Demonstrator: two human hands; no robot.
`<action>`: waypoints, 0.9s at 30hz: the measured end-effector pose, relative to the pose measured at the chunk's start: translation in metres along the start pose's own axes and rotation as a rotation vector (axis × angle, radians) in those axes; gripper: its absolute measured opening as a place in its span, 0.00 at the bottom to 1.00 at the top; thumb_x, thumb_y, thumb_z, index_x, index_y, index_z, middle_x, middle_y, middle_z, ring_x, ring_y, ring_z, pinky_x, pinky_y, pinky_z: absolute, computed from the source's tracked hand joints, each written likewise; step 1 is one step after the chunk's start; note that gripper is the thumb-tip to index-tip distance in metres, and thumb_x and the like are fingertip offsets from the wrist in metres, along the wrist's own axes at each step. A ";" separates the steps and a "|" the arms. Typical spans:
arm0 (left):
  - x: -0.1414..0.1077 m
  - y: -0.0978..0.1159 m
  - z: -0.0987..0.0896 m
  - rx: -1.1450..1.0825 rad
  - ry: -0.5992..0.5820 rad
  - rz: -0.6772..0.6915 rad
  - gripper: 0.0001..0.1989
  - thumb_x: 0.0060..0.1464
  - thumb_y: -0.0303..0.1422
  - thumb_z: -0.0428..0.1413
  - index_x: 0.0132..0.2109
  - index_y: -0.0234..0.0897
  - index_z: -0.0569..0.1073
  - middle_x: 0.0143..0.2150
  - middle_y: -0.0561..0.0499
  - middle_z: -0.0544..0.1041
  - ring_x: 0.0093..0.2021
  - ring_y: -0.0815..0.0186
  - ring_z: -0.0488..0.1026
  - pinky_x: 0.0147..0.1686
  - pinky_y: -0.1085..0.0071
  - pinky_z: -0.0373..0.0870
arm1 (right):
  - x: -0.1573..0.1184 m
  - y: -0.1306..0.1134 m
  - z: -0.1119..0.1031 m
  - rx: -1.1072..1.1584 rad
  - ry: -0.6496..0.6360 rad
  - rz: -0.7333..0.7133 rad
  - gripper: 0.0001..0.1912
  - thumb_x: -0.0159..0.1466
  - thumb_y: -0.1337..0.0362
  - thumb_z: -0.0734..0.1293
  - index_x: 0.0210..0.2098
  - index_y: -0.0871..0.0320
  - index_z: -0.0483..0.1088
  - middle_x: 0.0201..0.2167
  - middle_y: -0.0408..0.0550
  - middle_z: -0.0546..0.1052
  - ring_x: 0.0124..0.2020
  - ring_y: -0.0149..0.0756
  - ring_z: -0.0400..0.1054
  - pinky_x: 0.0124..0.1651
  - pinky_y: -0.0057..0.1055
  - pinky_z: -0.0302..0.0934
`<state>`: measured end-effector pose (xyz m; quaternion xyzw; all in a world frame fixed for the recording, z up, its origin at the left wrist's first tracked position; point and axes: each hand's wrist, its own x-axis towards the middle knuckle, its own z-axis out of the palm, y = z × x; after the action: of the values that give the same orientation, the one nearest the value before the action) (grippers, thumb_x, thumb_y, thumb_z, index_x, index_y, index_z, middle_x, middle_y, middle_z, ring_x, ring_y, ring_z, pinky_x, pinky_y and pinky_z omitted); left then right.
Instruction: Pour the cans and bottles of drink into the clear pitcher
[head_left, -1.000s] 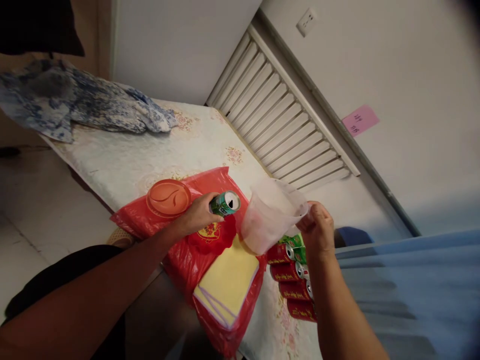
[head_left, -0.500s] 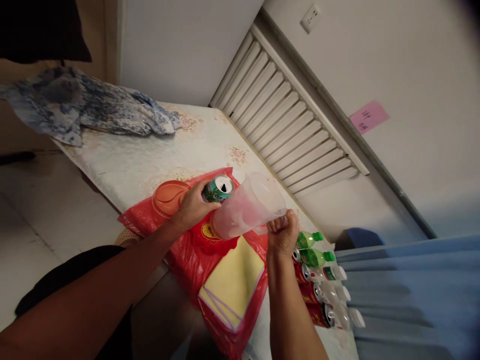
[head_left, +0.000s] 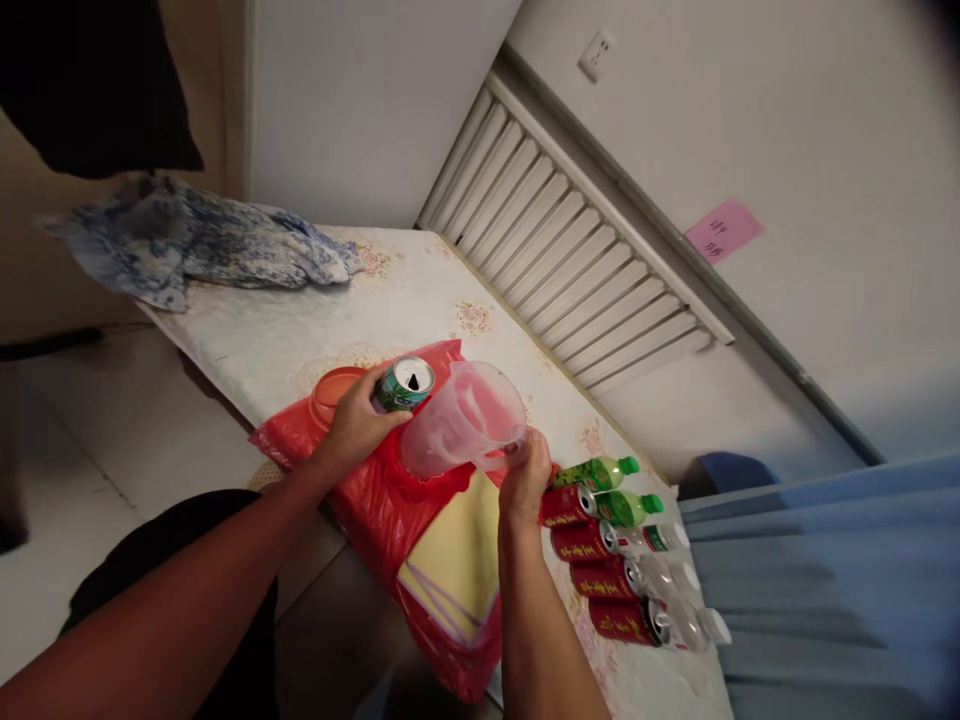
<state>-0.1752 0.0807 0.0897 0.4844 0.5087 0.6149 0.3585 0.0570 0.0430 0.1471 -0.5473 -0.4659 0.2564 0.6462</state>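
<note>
My left hand [head_left: 358,425] is closed around an opened green drink can [head_left: 397,392], its top facing up. Right beside the can is a translucent plastic pitcher [head_left: 439,430], leaning slightly, its mouth toward the radiator. My right hand [head_left: 526,468] grips the pitcher's handle. Under the pitcher's base lies a red scalloped dish [head_left: 429,492]; I cannot tell whether the base rests on it. An orange-red round lid [head_left: 334,388] sits behind my left hand. These lie over a red plastic bag [head_left: 364,515], with a folded yellow cloth [head_left: 454,565] near my right forearm.
To the right, several red cans [head_left: 600,577] stand in a row beside green-capped bottles [head_left: 626,508] and clear bottles [head_left: 679,590]. A blue-white patterned cloth [head_left: 255,245] lies at the table's far left. A white radiator [head_left: 570,240] runs along the wall; a blue curtain [head_left: 832,590] hangs at right.
My right hand has moved left with the pitcher, which now leans less and sits closer over the red dish. The can in my left hand has shifted slightly left.
</note>
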 end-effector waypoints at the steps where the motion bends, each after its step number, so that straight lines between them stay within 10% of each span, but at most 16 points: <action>1: -0.004 -0.001 -0.003 0.020 0.013 -0.017 0.33 0.39 0.37 0.65 0.56 0.37 0.72 0.55 0.44 0.78 0.55 0.52 0.75 0.60 0.54 0.69 | -0.001 -0.001 -0.006 -0.024 0.031 -0.001 0.18 0.63 0.46 0.63 0.34 0.55 0.68 0.29 0.42 0.70 0.31 0.33 0.66 0.36 0.30 0.63; 7: -0.045 0.006 -0.021 0.077 -0.008 -0.077 0.35 0.40 0.39 0.65 0.57 0.37 0.70 0.56 0.43 0.77 0.58 0.50 0.73 0.62 0.52 0.67 | -0.034 0.007 -0.052 -0.050 0.190 0.091 0.24 0.59 0.50 0.71 0.49 0.56 0.70 0.37 0.46 0.75 0.38 0.38 0.71 0.45 0.35 0.67; 11: -0.080 0.022 -0.015 0.064 -0.093 -0.131 0.35 0.39 0.38 0.66 0.56 0.37 0.70 0.56 0.43 0.77 0.57 0.49 0.73 0.61 0.51 0.67 | -0.078 0.013 -0.068 -0.112 0.000 0.164 0.17 0.56 0.55 0.73 0.42 0.55 0.74 0.27 0.41 0.74 0.31 0.36 0.70 0.39 0.34 0.67; 20: -0.152 0.032 0.039 -0.182 -0.373 -0.245 0.36 0.35 0.33 0.68 0.55 0.36 0.72 0.54 0.43 0.79 0.56 0.50 0.75 0.60 0.53 0.70 | -0.128 -0.001 -0.082 0.061 -0.243 0.268 0.39 0.47 0.66 0.78 0.58 0.56 0.71 0.56 0.55 0.78 0.56 0.49 0.73 0.50 0.39 0.73; 27: -0.198 0.011 0.083 -0.244 -0.551 -0.239 0.36 0.35 0.34 0.71 0.54 0.35 0.74 0.53 0.41 0.79 0.53 0.51 0.76 0.56 0.56 0.72 | -0.138 -0.016 -0.117 -0.013 -0.294 0.261 0.37 0.46 0.71 0.74 0.57 0.56 0.72 0.52 0.48 0.80 0.50 0.44 0.77 0.53 0.34 0.73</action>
<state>-0.0405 -0.0837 0.0562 0.5228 0.3686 0.4705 0.6078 0.0971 -0.1323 0.1221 -0.5637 -0.4821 0.4122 0.5290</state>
